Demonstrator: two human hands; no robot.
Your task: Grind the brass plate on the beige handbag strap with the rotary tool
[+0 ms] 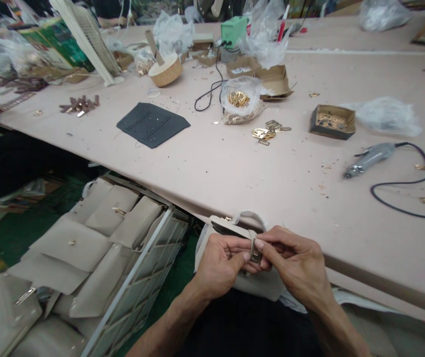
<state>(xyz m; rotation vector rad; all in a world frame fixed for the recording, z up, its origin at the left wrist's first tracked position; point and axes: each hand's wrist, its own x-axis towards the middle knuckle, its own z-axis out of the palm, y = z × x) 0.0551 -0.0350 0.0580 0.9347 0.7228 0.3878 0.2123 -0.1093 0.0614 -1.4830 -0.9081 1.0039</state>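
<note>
- Left hand and right hand pinch a metal clasp on a beige handbag at the table edge.
- Cardboard box holds brass fittings.
- Wire crate holds beige bags.

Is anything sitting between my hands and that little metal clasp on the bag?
Nothing visible. The left hand and right hand both pinch the metal clasp directly, against the beige bag.

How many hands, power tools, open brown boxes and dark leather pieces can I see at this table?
Hands at the beige bag: 2, left hand and right hand
Corded power tool: 1
Open brown boxes: 2
Dark leather piece: 1
Total: 6
</note>
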